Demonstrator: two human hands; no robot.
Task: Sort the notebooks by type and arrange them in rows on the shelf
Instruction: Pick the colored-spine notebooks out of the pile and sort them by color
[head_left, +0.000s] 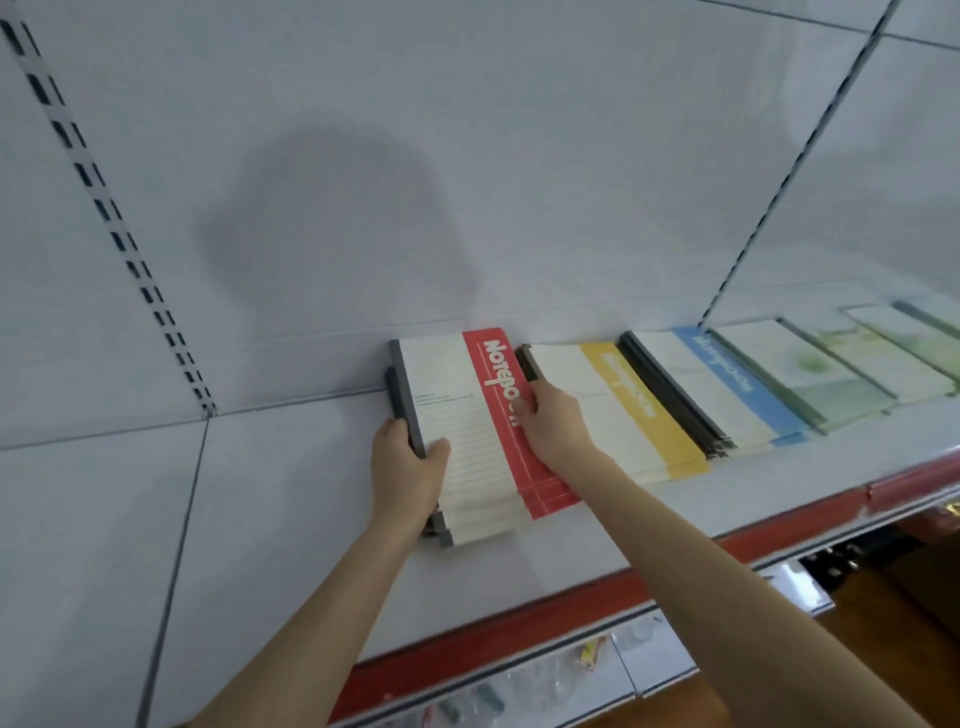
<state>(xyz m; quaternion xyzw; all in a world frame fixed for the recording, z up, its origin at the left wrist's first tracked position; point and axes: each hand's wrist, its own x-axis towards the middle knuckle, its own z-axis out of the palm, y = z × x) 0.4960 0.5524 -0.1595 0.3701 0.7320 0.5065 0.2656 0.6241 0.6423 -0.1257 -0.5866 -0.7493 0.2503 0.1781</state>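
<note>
A stack of red-banded notebooks (462, 395) lies on the white shelf (291, 478), its grey spine to the left. My left hand (408, 467) grips that spine edge, thumb on the top cover. My right hand (553, 421) rests on the stack's right side, fingers on the red band. To the right, in one row, lie a yellow-banded stack (631, 410), a blue-banded stack (722, 379) and green-patterned notebooks (810, 374).
The shelf's red front rail (519, 629) runs diagonally below my arms. A lower shelf with small packaged items (587, 654) shows beneath it. Slotted uprights (109, 208) stand on the back panel at left and right.
</note>
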